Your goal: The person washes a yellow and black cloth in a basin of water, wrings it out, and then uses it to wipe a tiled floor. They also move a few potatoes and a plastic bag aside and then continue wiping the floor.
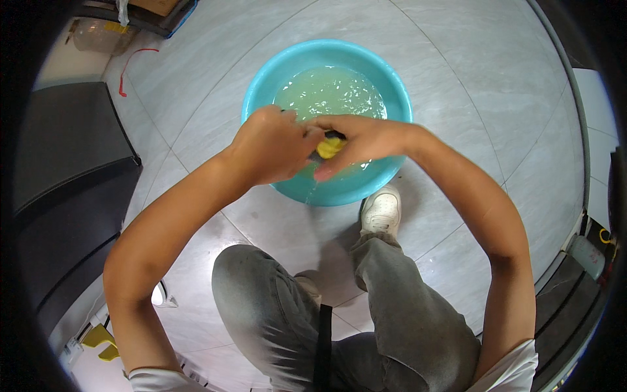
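A round turquoise plastic basin [338,197] stands on the floor and holds cloudy, pale green water [325,90]. Over the basin, my left hand [277,147] and my right hand [362,139] meet around a small wet cloth-like item with a yellow part [330,147] and dark parts. The left fist closes on its left side, its fingers blurred. The fingers and thumb of the right hand curve round the other side. A thin stream of water falls from the hands past the basin's near side. Most of the item is hidden between the fingers.
Grey floor tiles [450,112] surround the basin. A white shoe [381,210] is close to its near rim. Dark furniture [73,147] stands at the left, and a red cord [128,66] lies on the floor at the upper left. Yellow plastic pieces [100,338] are at the lower left.
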The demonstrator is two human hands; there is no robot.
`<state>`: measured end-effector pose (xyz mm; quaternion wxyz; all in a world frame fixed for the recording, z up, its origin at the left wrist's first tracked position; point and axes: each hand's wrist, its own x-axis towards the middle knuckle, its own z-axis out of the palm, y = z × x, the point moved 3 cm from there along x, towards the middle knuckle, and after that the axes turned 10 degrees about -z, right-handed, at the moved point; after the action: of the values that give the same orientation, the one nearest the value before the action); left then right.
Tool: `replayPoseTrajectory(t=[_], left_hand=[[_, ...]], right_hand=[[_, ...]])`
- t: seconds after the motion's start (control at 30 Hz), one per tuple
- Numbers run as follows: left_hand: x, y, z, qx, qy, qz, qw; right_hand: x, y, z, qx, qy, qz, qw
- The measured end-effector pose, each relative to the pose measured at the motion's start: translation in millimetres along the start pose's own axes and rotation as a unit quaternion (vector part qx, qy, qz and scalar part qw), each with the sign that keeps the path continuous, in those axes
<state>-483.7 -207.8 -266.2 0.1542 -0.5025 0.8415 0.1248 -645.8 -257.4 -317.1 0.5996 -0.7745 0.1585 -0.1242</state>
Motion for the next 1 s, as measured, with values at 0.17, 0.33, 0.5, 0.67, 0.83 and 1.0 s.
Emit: replayPoseTrajectory(t=[0.17, 0.33, 0.5, 0.67, 0.83, 1.0], left_hand=[[-27.7, -2.4, -21.8, 0.098, 0.382, 0.208, 0.895], [-16.7, -7.3, -46.2, 0.104, 0.475, 0.223, 0.845], [-7.1, -26.2, -39.8, 0.139, 0.426, 0.223, 0.866], [13.9, -32.0, -5.4, 0.038, 0.217, 0.053, 0.974], [38.8, -29.4, 13.6, -0.066, 0.094, -0.009, 0.993], [54.7, -27.7, 18.5, -0.148, -0.081, -0.045, 0.985]], right_hand=[[-8.8, 10.3, 4.6, 0.567, -0.137, 0.176, 0.793], [-12.3, -26.5, 55.4, 0.697, -0.235, 0.029, 0.677], [-3.9, -38.2, 55.9, 0.786, -0.052, 0.110, 0.606], [10.5, -24.4, 52.3, 0.462, 0.120, 0.230, 0.848], [14.6, 17.3, 25.1, -0.119, 0.125, 0.175, 0.969], [12.3, 18.6, -1.5, -0.354, 0.040, 0.020, 0.934]])
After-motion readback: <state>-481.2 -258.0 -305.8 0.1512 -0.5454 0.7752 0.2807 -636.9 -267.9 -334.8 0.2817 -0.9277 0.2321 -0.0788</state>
